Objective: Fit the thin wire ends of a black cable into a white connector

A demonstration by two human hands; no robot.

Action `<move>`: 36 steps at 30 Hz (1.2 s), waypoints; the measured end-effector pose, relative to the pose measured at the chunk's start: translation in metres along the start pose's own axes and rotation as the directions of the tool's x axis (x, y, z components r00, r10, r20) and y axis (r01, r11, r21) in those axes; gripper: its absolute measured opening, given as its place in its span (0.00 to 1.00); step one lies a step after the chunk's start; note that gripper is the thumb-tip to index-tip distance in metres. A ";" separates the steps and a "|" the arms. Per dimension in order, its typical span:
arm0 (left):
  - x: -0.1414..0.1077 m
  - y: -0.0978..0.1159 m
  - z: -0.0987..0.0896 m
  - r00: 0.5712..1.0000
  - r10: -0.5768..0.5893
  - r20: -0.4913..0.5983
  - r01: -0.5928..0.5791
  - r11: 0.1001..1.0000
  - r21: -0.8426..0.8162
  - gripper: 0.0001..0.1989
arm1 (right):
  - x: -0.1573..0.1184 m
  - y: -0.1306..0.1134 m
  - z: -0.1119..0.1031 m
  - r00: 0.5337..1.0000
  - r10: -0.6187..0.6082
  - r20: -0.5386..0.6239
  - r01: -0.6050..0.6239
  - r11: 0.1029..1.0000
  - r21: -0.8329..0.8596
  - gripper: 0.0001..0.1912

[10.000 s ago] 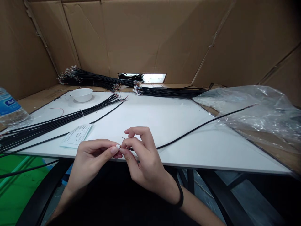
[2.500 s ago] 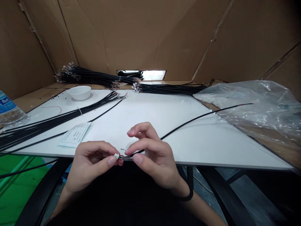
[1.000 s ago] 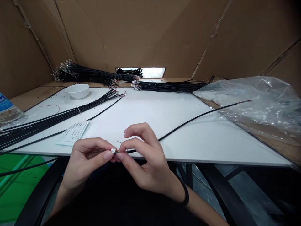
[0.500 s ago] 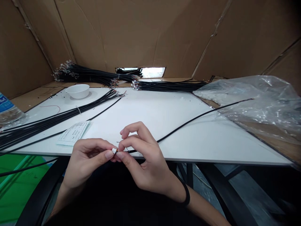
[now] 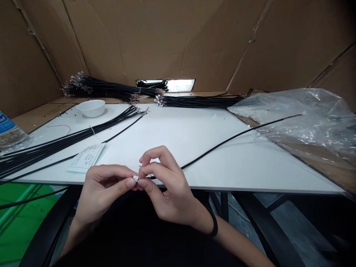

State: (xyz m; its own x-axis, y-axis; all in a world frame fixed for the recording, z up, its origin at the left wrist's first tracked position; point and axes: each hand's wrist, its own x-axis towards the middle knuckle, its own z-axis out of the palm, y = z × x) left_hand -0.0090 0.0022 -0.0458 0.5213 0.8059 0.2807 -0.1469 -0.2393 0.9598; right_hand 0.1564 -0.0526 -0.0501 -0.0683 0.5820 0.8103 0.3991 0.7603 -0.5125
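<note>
Between thumb and index finger, my left hand pinches a small white connector above the table's front edge. My right hand touches it from the right, its thumb and index finger closed on thin wires at the end of a black cable. Its other fingers are curled and raised. The cable runs out from under my right hand to the back right, where its reddish wire end lies over a plastic bag. The fingertips partly hide where wires and connector meet.
A bundle of black cables and a paper label lie left on the white table. Behind are a white bowl and more cable bundles. A clear bag is right, a bottle far left.
My right hand has shifted slightly left against the connector, and its fingers now cover more of the wires. The black cable's far end has moved a little to the right.
</note>
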 end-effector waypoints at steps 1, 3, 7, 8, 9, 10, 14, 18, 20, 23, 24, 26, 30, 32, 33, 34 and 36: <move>0.000 -0.001 -0.002 1.000 0.013 0.010 -0.013 1.000 0.005 0.05 | 0.001 0.000 0.001 1.000 -0.005 -0.002 0.005 1.000 -0.002 0.08; 0.001 -0.002 -0.003 1.000 0.030 0.009 -0.030 0.999 0.013 0.06 | 0.002 0.000 0.002 1.000 -0.014 0.000 0.014 1.000 -0.002 0.07; -0.001 0.003 0.002 0.999 0.000 -0.040 0.000 1.000 -0.008 0.04 | 0.003 0.002 0.001 1.000 -0.015 -0.005 0.015 1.000 0.007 0.07; -0.002 0.004 0.004 0.998 -0.022 -0.058 0.021 0.999 -0.029 0.03 | 0.003 0.003 -0.001 1.000 -0.010 -0.010 0.010 1.000 0.006 0.06; -0.002 0.006 0.006 0.996 -0.044 -0.072 0.041 0.998 -0.050 0.02 | 0.003 0.003 -0.002 1.000 -0.003 -0.013 0.003 1.000 0.000 0.05; -0.002 0.007 0.007 0.995 -0.063 -0.081 0.058 0.996 -0.065 0.01 | 0.003 0.002 -0.004 1.000 0.006 -0.016 -0.006 1.000 -0.011 0.05; -0.001 0.005 0.007 0.997 -0.051 -0.065 0.047 0.997 -0.061 0.03 | 0.002 -0.002 -0.007 0.999 0.009 -0.036 -0.012 0.997 -0.080 0.05; 0.001 0.000 0.001 1.000 0.010 -0.009 -0.010 0.999 -0.031 0.07 | 0.003 -0.008 -0.006 0.997 0.026 -0.070 -0.035 0.991 -0.131 0.04; 0.002 -0.001 0.000 1.000 0.018 -0.001 -0.018 1.000 -0.016 0.08 | 0.003 -0.011 -0.005 0.994 0.072 -0.080 -0.081 0.989 -0.120 0.04; 0.001 0.000 0.000 1.000 0.014 0.007 -0.014 1.000 -0.011 0.07 | 0.003 -0.014 -0.006 0.987 0.146 -0.067 -0.150 0.987 -0.058 0.05; 0.001 0.001 0.000 1.000 0.007 0.002 -0.007 1.000 -0.013 0.07 | 0.004 -0.014 -0.007 0.985 0.158 -0.062 -0.161 0.986 -0.044 0.05; 0.000 0.002 0.002 1.000 -0.010 -0.018 0.010 1.000 -0.020 0.06 | 0.004 -0.014 -0.007 0.985 0.160 -0.059 -0.162 0.986 -0.031 0.06; 0.000 0.003 0.003 0.998 -0.044 -0.038 0.043 0.999 -0.033 0.04 | 0.006 -0.013 -0.008 0.987 0.147 -0.068 -0.148 0.989 -0.021 0.06; 0.000 0.003 0.003 0.997 -0.053 -0.047 0.052 0.998 -0.033 0.03 | 0.007 -0.013 -0.007 0.984 0.162 -0.079 -0.163 0.987 -0.013 0.06; 0.000 0.003 0.003 0.997 -0.055 -0.052 0.054 0.998 -0.028 0.03 | 0.007 -0.013 -0.007 0.981 0.174 -0.083 -0.176 0.984 -0.007 0.06; 0.000 0.003 0.003 0.998 -0.053 -0.046 0.052 0.998 -0.018 0.03 | 0.008 -0.014 -0.007 0.978 0.189 -0.085 -0.190 0.982 -0.003 0.06; 0.000 0.004 0.004 0.998 -0.050 -0.041 0.051 0.999 0.007 0.02 | 0.008 -0.015 -0.006 0.971 0.224 -0.086 -0.224 0.975 0.010 0.06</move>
State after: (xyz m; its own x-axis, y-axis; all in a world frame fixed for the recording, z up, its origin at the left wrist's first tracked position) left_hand -0.0064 -0.0011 -0.0421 0.4933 0.8383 0.2321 -0.1143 -0.2020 0.9727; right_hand 0.1553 -0.0612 -0.0336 0.1012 0.7105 0.6964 0.3953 0.6137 -0.6835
